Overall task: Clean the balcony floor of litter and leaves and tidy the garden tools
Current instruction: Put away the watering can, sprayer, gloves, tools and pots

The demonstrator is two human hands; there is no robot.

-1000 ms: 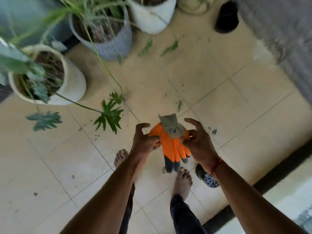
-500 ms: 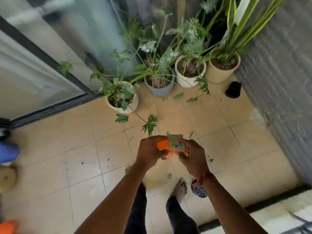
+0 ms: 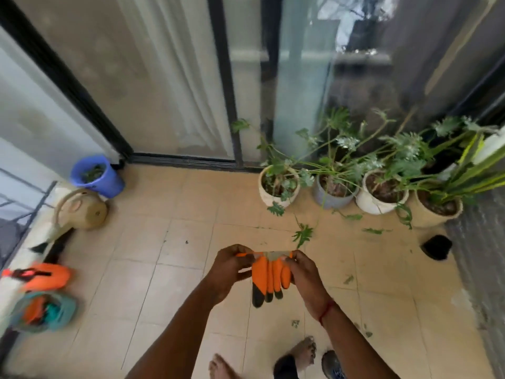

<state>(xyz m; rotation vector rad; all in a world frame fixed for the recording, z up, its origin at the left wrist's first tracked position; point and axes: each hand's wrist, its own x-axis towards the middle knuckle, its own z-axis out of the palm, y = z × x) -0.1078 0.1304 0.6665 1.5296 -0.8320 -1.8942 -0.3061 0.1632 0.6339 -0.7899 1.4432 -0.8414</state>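
1. Orange garden glove (image 3: 268, 274) is held in the air over the tiled balcony floor (image 3: 164, 269), in front of the person and between both hands.
2. Its fingers are seen hanging downward; they are bright orange with black tips, and the cuff at the top is a pale grey knit.
3. The cuff is pulled out flat and wide between the hands; whether a second glove lies behind the first cannot be told.
4. The cuff's left edge is pinched by the left hand (image 3: 232, 266), with the fingers curled over it.
5. The cuff's right edge is pinched by the right hand (image 3: 303, 272); a red thread is worn at that wrist.
6. Small green leaf scraps (image 3: 348, 279) are scattered on the tiles to the right of the hands and near the bare feet.
7. Four potted plants (image 3: 278, 188) are lined up along the glass door at the far right, with stems drooping to the floor.
8. At the left, a blue bucket (image 3: 95, 176) with greenery in it is set beside a beige watering can (image 3: 82, 209).
9. Nearer on the left, an orange sprayer (image 3: 45, 276) and a teal basket (image 3: 43, 311) are seen, both blurred.
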